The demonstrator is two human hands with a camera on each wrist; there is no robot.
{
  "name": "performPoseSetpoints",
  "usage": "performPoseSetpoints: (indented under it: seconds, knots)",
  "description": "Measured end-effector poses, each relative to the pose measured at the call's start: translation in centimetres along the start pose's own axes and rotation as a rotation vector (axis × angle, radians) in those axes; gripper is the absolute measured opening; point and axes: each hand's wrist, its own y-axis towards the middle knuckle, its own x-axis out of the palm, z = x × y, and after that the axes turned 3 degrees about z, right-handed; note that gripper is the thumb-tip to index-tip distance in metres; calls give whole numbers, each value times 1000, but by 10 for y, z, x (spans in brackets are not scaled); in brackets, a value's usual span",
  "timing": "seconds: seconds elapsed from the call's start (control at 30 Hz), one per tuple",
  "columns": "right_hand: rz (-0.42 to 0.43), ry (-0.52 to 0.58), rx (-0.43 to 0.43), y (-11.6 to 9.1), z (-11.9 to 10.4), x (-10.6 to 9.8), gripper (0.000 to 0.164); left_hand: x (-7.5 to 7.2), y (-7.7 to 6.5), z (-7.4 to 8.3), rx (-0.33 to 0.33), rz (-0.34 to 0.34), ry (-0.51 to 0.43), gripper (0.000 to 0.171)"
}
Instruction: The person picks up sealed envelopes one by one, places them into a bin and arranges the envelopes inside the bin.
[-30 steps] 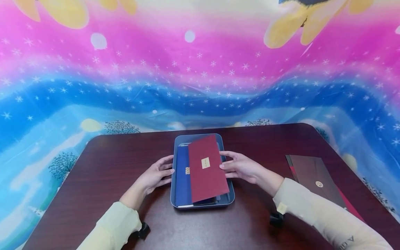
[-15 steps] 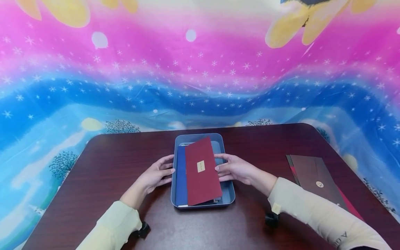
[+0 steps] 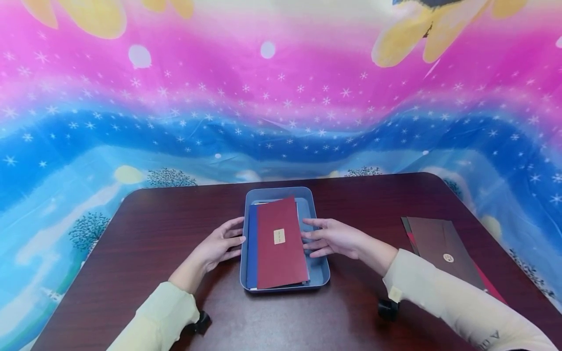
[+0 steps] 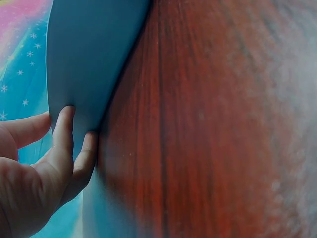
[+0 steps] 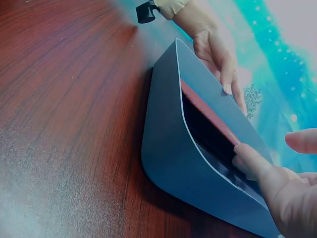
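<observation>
A grey-blue tray (image 3: 319, 274) sits in the middle of the table. In it a dark red envelope (image 3: 283, 265) with a small cream label lies slightly askew over a blue flat item (image 3: 252, 258), which shows only along its left edge. My left hand (image 3: 219, 246) pinches the tray's left wall, the fingers along the outside and the thumb over the rim. At the tray's right side my right hand (image 3: 335, 239) is spread, thumb apart from the fingers. Right fingertips (image 5: 238, 148) reach inside the tray at the red envelope's edge.
To the right on the dark wooden table (image 3: 175, 214) lies a brown envelope (image 3: 439, 243) with a round seal, over a red item (image 3: 491, 287). Behind the table hangs a printed cloth (image 3: 281, 107) with snowflakes.
The red envelope has moved left and settled lower over the blue item. My right hand has let go of it and opened its fingers. My left hand stays at the tray.
</observation>
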Motion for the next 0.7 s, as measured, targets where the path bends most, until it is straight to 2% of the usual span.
performPoseSetpoints:
  seconds: [0.43, 0.7]
  knots:
    - [-48, -21, -56, -9, -2, -5, 67, 1, -1, 0, 1, 1, -8, 61]
    - [-76, -58, -99, -15, -14, -7, 63, 1, -2, 1, 6, -1, -8, 61]
